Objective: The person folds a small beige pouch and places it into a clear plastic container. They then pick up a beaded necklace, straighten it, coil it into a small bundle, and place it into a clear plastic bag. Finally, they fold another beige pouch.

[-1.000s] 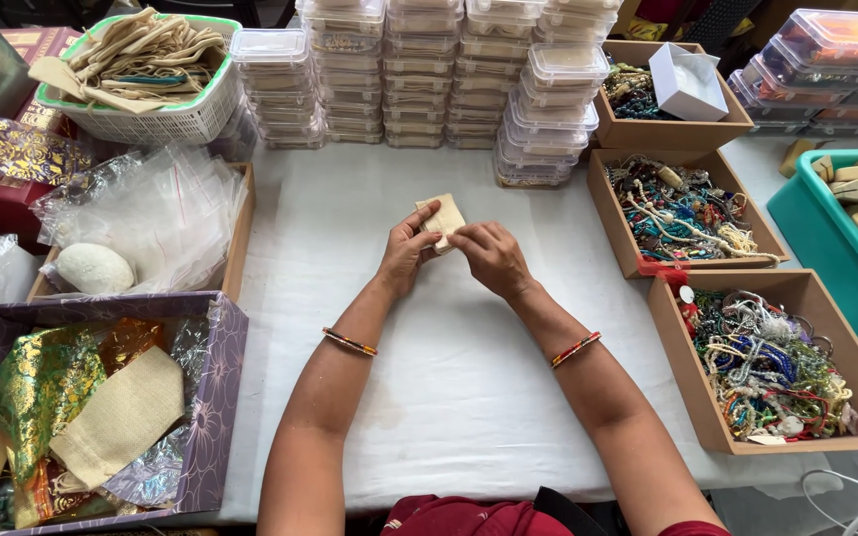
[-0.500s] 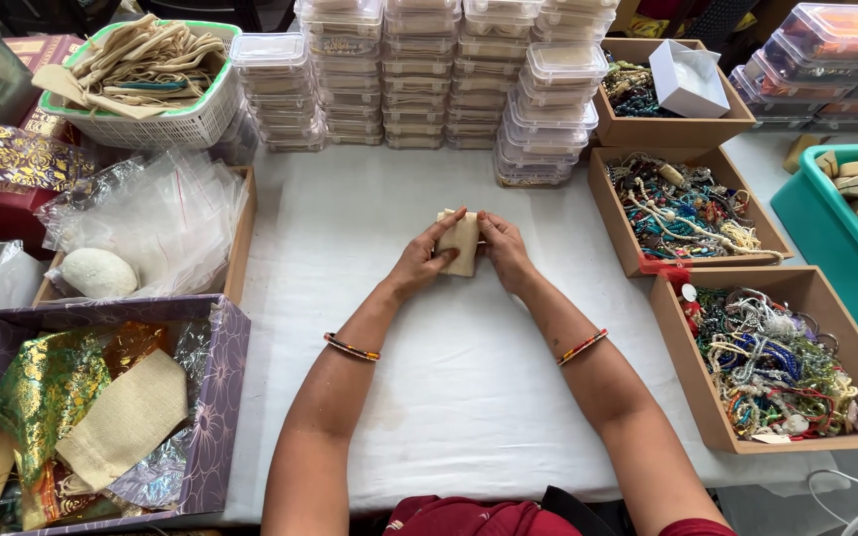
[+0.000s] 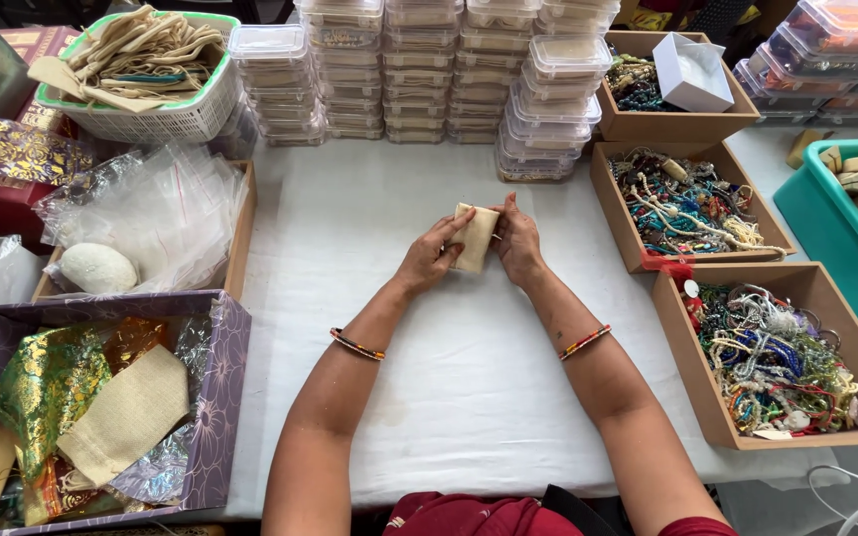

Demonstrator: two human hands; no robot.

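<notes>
In the head view, I saw both hands meeting over the middle of the white table [image 3: 429,397]. My left hand [image 3: 427,260] and my right hand [image 3: 518,243] were both grasping a small beige cloth pouch [image 3: 475,236], which stood almost upright between them, a little above the table surface. The left fingers were pressed on its left edge and top corner, and the right fingers closed on its right edge. Each wrist carried a thin beaded bangle.

Behind the hands stood stacks of clear plastic containers [image 3: 429,69] with lids. At the far left I saw a green and white basket [image 3: 166,117] filled with more beige pouches, and next to it a wooden tray with clear plastic bags [image 3: 166,213]. Near the left edge, a purple patterned box [image 3: 222,397] held a burlap pouch and shiny green and gold fabric. On the right side, three cardboard boxes [image 3: 687,328] contained beaded jewelry of many colours, well apart from the hands. A teal bin [image 3: 806,213] was at the far right.
</notes>
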